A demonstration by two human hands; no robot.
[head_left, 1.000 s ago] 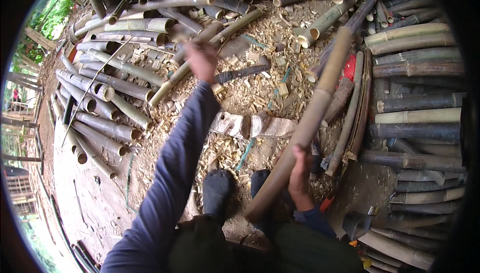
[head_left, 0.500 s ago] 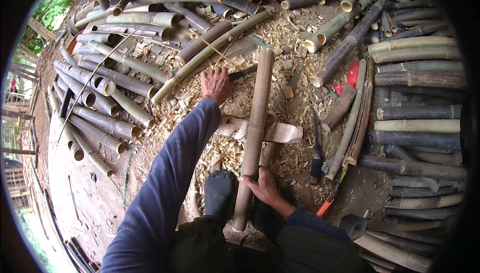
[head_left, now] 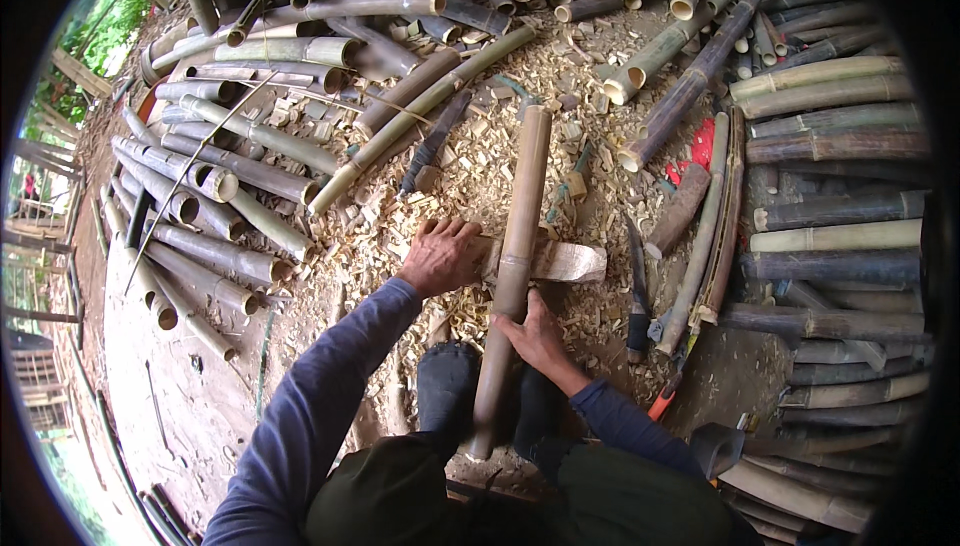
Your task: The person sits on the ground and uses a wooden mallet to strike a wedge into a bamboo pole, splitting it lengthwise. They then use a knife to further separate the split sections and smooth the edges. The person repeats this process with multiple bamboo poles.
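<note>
A brown bamboo pole [head_left: 517, 236] lies lengthwise before me, across a pale, roughly hewn wooden block [head_left: 570, 263]. My right hand [head_left: 540, 341] grips its lower half from the right, thumb across the top; the other fingers are mostly hidden. My left hand [head_left: 440, 254] is closed over the block's left end, beside the pole, fingers bent over the wood. Beyond it, a dark tool with a wrapped grip [head_left: 432, 146] lies on the wood chips, out of my hands. The pole's near end reaches down between my legs.
Wood chips [head_left: 385, 246] cover the ground. A black-handled knife [head_left: 637, 296] and an orange-handled tool [head_left: 661, 404] lie at right. Cut bamboo poles [head_left: 835, 236] are stacked along the right; more bamboo [head_left: 240, 151] piles up at left and behind. A short log [head_left: 680, 208] lies near red material [head_left: 704, 144].
My left hand has let go of the dark tool and come nearer, onto the block. The tool now lies tilted on the chips. My right hand has slid slightly up the bamboo pole.
</note>
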